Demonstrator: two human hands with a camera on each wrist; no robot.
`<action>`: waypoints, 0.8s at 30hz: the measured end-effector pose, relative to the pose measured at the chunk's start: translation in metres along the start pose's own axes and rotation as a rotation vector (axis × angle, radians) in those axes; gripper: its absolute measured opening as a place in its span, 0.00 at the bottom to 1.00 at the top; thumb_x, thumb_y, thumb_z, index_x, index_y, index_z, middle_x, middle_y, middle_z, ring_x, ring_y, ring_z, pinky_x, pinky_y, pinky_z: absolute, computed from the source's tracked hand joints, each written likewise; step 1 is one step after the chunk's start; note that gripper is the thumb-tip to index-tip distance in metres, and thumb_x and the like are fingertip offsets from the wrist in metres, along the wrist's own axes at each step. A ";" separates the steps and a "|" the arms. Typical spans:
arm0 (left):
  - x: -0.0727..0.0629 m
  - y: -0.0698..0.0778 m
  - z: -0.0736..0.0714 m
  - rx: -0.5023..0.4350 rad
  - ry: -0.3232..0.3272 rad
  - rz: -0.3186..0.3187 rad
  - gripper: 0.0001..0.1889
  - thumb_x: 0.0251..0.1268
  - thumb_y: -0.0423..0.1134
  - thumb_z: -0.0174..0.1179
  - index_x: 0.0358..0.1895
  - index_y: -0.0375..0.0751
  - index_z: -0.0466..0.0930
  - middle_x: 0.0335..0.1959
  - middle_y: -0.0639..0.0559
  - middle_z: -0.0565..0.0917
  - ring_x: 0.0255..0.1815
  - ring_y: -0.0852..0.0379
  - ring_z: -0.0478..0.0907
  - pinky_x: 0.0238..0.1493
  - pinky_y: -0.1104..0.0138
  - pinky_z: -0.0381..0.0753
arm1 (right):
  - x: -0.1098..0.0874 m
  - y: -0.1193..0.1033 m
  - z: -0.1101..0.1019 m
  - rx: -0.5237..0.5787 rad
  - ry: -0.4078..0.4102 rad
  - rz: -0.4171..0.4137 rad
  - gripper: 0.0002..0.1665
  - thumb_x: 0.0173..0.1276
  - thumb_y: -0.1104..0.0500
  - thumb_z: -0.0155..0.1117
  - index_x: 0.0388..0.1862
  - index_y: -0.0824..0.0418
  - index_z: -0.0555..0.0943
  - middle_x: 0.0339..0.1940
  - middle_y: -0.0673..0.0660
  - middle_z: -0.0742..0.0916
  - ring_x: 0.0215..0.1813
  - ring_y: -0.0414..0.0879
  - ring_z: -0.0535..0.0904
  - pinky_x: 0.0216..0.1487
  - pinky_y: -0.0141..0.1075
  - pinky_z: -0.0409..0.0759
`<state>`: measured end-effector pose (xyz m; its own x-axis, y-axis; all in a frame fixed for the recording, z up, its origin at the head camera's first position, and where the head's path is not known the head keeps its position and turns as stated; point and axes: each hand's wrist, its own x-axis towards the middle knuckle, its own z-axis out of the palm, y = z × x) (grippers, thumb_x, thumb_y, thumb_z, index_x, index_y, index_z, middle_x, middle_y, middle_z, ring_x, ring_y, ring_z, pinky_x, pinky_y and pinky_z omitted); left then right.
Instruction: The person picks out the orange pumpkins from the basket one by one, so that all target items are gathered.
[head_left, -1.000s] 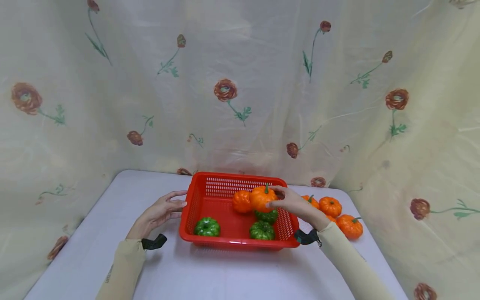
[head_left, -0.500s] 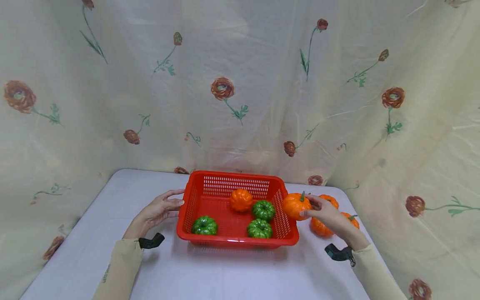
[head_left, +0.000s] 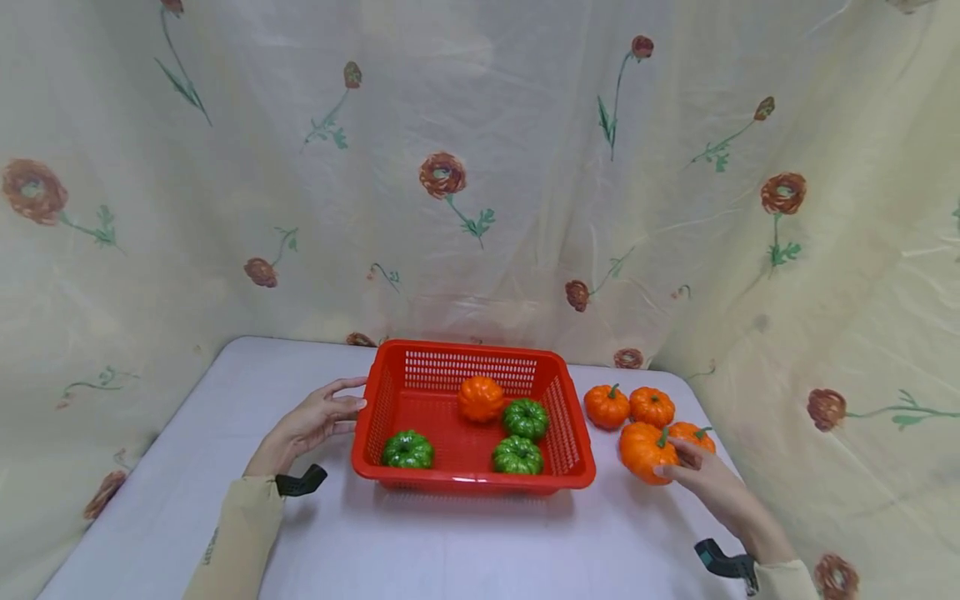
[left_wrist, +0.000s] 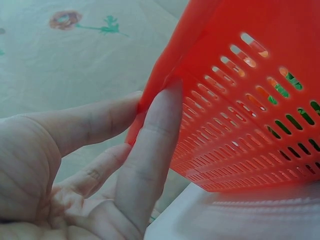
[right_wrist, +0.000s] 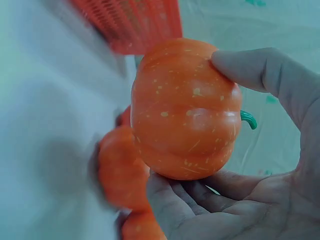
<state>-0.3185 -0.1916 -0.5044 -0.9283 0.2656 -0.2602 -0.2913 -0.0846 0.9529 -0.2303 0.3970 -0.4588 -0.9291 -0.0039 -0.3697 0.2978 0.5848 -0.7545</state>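
A red plastic basket (head_left: 474,477) with slotted walls sits on the table. At its left side is my left hand (head_left: 311,423); the left wrist view shows thumb and fingers lightly pinching the rim (left_wrist: 167,55). In my right hand (head_left: 708,479), thumb and fingers grip an orange pumpkin (right_wrist: 185,110) with a green stem, to the right of the basket. Inside the basket lie one orange pumpkin (head_left: 481,399) and three green ones: a front-left green pumpkin (head_left: 408,451), plus a back-right green pumpkin (head_left: 525,418) and a front-right green pumpkin (head_left: 517,456).
Right of the basket, three more orange pumpkins rest on the white table (head_left: 480,550): a left pumpkin (head_left: 607,406), a back pumpkin (head_left: 652,407) and a right pumpkin (head_left: 693,435), partly behind the held one. A flowered curtain (head_left: 480,275) hangs behind and beside the table.
My right hand has carried the orange pumpkin from over the basket's right part out past the rim, to the pumpkins on the right. My left hand stays at the basket's left rim.
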 end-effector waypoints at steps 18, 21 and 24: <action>0.001 0.000 -0.002 0.004 0.006 0.007 0.37 0.64 0.41 0.63 0.74 0.48 0.57 0.62 0.45 0.75 0.48 0.52 0.84 0.53 0.59 0.82 | 0.001 0.061 -0.010 0.057 0.084 0.148 0.56 0.66 0.46 0.62 0.74 0.77 0.43 0.71 0.80 0.51 0.70 0.73 0.48 0.71 0.67 0.48; 0.001 0.000 -0.002 0.006 0.011 0.003 0.38 0.63 0.42 0.64 0.74 0.49 0.57 0.64 0.45 0.75 0.49 0.52 0.84 0.54 0.59 0.82 | 0.006 0.068 -0.009 0.071 0.101 0.175 0.60 0.65 0.44 0.64 0.74 0.76 0.41 0.71 0.80 0.50 0.70 0.73 0.47 0.70 0.69 0.46; 0.000 0.001 -0.002 0.014 0.005 0.003 0.39 0.63 0.42 0.64 0.75 0.48 0.55 0.64 0.44 0.74 0.50 0.52 0.84 0.54 0.59 0.82 | 0.011 0.075 -0.009 0.091 0.108 0.197 0.64 0.62 0.41 0.66 0.75 0.75 0.39 0.72 0.80 0.49 0.71 0.73 0.45 0.70 0.69 0.45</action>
<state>-0.3194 -0.1932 -0.5043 -0.9304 0.2607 -0.2577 -0.2849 -0.0718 0.9559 -0.2203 0.4477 -0.5146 -0.8678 0.1927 -0.4581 0.4895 0.4903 -0.7211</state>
